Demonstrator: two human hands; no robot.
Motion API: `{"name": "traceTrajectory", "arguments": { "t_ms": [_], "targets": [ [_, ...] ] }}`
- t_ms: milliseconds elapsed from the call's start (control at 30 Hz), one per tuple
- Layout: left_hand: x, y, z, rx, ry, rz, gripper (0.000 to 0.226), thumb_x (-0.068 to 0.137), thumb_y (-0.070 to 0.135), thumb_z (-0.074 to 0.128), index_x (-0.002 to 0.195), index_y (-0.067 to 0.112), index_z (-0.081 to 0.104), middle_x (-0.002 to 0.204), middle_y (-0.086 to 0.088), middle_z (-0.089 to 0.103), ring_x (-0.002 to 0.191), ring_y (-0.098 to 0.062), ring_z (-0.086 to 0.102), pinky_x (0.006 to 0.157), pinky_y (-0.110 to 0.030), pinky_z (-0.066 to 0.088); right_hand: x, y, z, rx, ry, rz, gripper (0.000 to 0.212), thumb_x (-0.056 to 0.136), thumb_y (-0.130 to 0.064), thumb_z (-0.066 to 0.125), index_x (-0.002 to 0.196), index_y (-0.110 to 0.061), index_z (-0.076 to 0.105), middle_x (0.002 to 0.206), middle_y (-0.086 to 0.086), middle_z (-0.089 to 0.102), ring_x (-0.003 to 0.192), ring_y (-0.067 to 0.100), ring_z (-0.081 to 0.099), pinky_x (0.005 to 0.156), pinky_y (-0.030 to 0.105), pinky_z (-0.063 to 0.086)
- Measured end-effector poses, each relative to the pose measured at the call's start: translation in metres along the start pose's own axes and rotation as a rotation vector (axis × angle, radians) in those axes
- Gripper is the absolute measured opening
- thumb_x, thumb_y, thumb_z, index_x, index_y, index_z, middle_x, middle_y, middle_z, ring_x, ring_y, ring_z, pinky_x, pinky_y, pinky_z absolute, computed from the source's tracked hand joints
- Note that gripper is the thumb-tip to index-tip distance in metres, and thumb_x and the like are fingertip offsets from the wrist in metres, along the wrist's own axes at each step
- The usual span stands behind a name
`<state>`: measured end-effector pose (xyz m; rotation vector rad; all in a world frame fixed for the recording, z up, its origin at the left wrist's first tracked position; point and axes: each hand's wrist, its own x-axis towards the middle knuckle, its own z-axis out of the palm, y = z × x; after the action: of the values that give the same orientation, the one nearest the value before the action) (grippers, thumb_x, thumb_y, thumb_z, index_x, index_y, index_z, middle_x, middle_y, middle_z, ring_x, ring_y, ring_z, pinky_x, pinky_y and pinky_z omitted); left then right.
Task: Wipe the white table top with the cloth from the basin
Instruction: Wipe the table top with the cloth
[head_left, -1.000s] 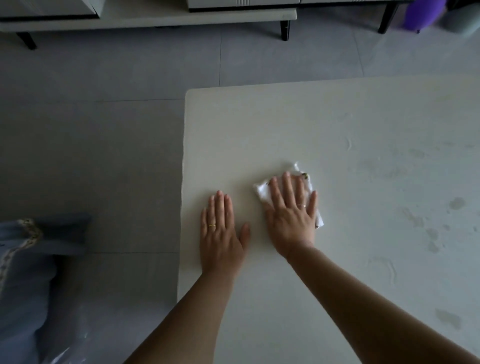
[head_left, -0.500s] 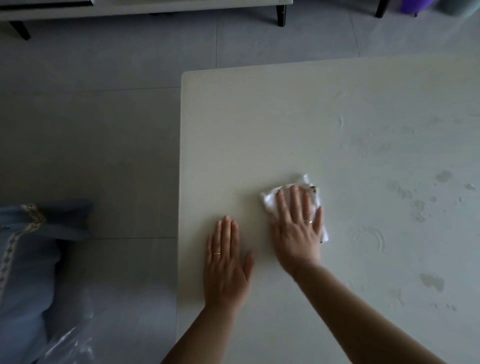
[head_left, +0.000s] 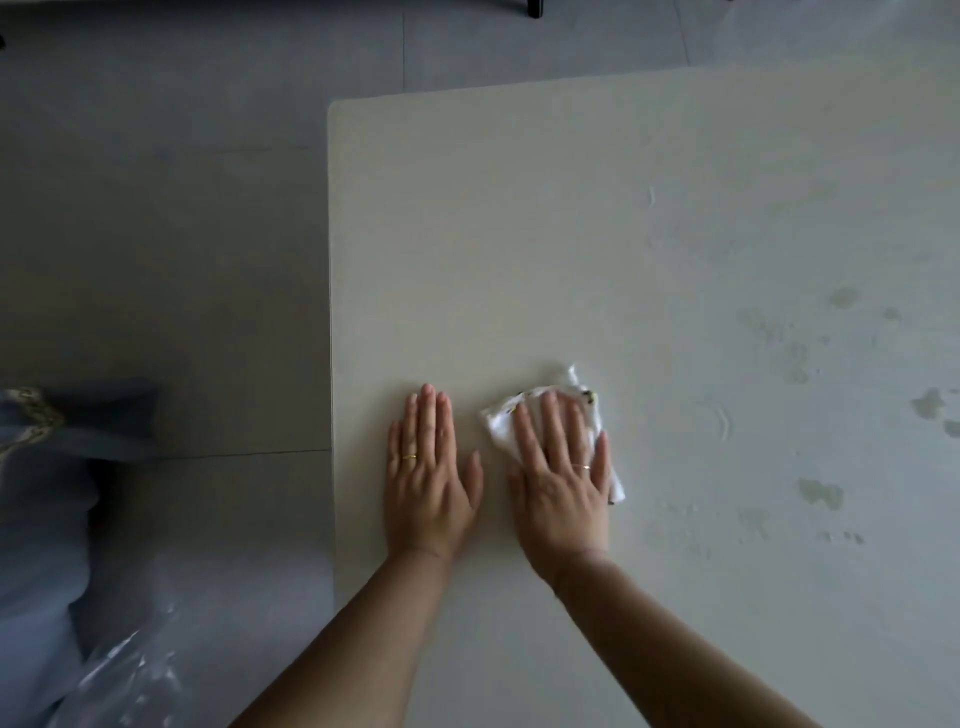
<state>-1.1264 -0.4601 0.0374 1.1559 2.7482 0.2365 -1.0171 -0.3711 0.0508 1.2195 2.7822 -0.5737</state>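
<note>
The white table top (head_left: 571, 234) fills the middle and right of the head view. A small white cloth (head_left: 501, 421) with dark specks lies crumpled on it near the front left. My right hand (head_left: 563, 478) presses flat on the cloth with straight fingers, covering most of it. My left hand (head_left: 428, 473) rests flat on the bare table just to the left of the cloth, fingers straight and together, holding nothing. Wet patches and streaks (head_left: 818, 491) mark the table to the right of the cloth. No basin is in view.
The table's left edge (head_left: 330, 312) runs just left of my left hand, with grey tiled floor (head_left: 156, 234) beyond it. A blue fabric seat (head_left: 47, 467) and clear plastic sheeting (head_left: 124, 680) sit at the lower left. A dark furniture leg (head_left: 535, 8) shows at the top.
My right hand has slid the cloth toward me along the table, and my left hand has kept beside it. The view has tilted down, so the far furniture has left the frame.
</note>
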Motion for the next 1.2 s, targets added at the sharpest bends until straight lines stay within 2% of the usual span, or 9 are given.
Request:
{"name": "traceTrajectory", "arguments": {
  "t_ms": [100, 167, 367, 533, 633, 767, 900, 1100, 1200],
  "targets": [
    [-0.001, 0.0, -0.001, -0.016, -0.026, 0.007, 0.072, 0.084, 0.037, 0.035, 0.146, 0.001, 0.028, 0.154, -0.016, 0.025, 0.143, -0.031, 0.023, 0.116, -0.044, 0.02, -0.016, 0.012, 0.001, -0.067, -0.043, -0.25, 0.053, 0.097, -0.038, 0.03, 0.148, -0.029, 0.023, 0.157, -0.004, 0.012, 0.146, 0.024, 0.006, 0.116, 0.044, 0.005],
    [-0.003, 0.002, -0.005, -0.027, -0.02, 0.014, 0.071, 0.087, 0.041, 0.034, 0.146, 0.001, 0.028, 0.155, -0.016, 0.025, 0.143, -0.031, 0.023, 0.116, -0.045, 0.022, -0.013, 0.045, -0.01, -0.107, -0.044, -0.248, 0.053, 0.097, -0.036, 0.031, 0.148, -0.03, 0.016, 0.157, -0.005, 0.008, 0.146, 0.018, -0.001, 0.118, 0.04, 0.0],
    [-0.038, 0.003, -0.014, -0.088, 0.054, -0.011, 0.064, 0.095, 0.039, 0.031, 0.145, 0.001, 0.029, 0.154, -0.016, 0.026, 0.143, -0.03, 0.022, 0.117, -0.043, 0.017, -0.03, 0.078, -0.025, 0.036, 0.069, 0.371, 0.06, 0.09, -0.038, 0.021, 0.149, -0.032, 0.007, 0.159, -0.006, 0.0, 0.145, 0.01, -0.009, 0.118, 0.04, -0.004],
    [-0.109, 0.005, -0.004, -0.091, 0.018, 0.054, 0.062, 0.094, 0.036, 0.033, 0.144, 0.0, 0.031, 0.153, -0.016, 0.027, 0.141, -0.03, 0.028, 0.113, -0.045, 0.023, -0.095, 0.007, 0.015, -0.053, -0.017, -0.011, 0.06, 0.091, -0.037, 0.032, 0.149, -0.029, 0.019, 0.158, -0.005, 0.008, 0.146, 0.018, 0.003, 0.116, 0.044, 0.005],
    [-0.131, 0.0, 0.002, -0.068, -0.035, 0.059, 0.062, 0.093, 0.036, 0.035, 0.144, 0.001, 0.032, 0.153, -0.015, 0.027, 0.141, -0.03, 0.028, 0.113, -0.045, 0.023, -0.1, 0.041, 0.007, -0.12, -0.071, -0.251, 0.056, 0.096, -0.038, 0.033, 0.149, -0.029, 0.019, 0.157, -0.006, 0.013, 0.146, 0.019, 0.008, 0.116, 0.042, 0.007],
    [-0.135, -0.001, 0.005, -0.036, -0.075, 0.066, 0.064, 0.093, 0.04, 0.034, 0.145, 0.002, 0.031, 0.154, -0.015, 0.027, 0.142, -0.029, 0.027, 0.113, -0.044, 0.024, -0.095, 0.097, -0.019, -0.067, -0.004, 0.097, 0.057, 0.094, -0.041, 0.023, 0.149, -0.031, 0.014, 0.158, -0.007, 0.008, 0.146, 0.012, 0.001, 0.118, 0.037, 0.0],
    [-0.134, 0.001, 0.005, -0.036, -0.08, 0.05, 0.064, 0.093, 0.039, 0.033, 0.145, 0.002, 0.03, 0.154, -0.015, 0.026, 0.143, -0.029, 0.024, 0.114, -0.044, 0.022, -0.111, 0.059, -0.006, 0.034, 0.054, 0.343, 0.06, 0.091, -0.038, 0.026, 0.149, -0.029, 0.01, 0.158, -0.005, 0.002, 0.145, 0.012, -0.007, 0.116, 0.041, -0.003],
    [-0.133, 0.0, 0.003, -0.023, -0.112, 0.074, 0.063, 0.092, 0.035, 0.032, 0.144, 0.0, 0.031, 0.153, -0.017, 0.025, 0.141, -0.034, 0.026, 0.113, -0.045, 0.019, -0.185, 0.023, 0.018, -0.087, -0.098, -0.227, 0.057, 0.09, -0.032, 0.039, 0.146, -0.025, 0.029, 0.156, -0.004, 0.021, 0.145, 0.019, 0.012, 0.112, 0.045, 0.015],
    [-0.134, -0.002, 0.003, -0.02, -0.12, 0.079, 0.065, 0.094, 0.041, 0.029, 0.146, 0.002, 0.026, 0.155, -0.015, 0.021, 0.143, -0.031, 0.02, 0.115, -0.043, 0.015, -0.181, 0.076, -0.002, -0.154, -0.096, -0.262, 0.061, 0.087, -0.029, 0.048, 0.145, -0.024, 0.032, 0.155, -0.003, 0.022, 0.144, 0.018, 0.016, 0.113, 0.042, 0.016]
  ]
}}
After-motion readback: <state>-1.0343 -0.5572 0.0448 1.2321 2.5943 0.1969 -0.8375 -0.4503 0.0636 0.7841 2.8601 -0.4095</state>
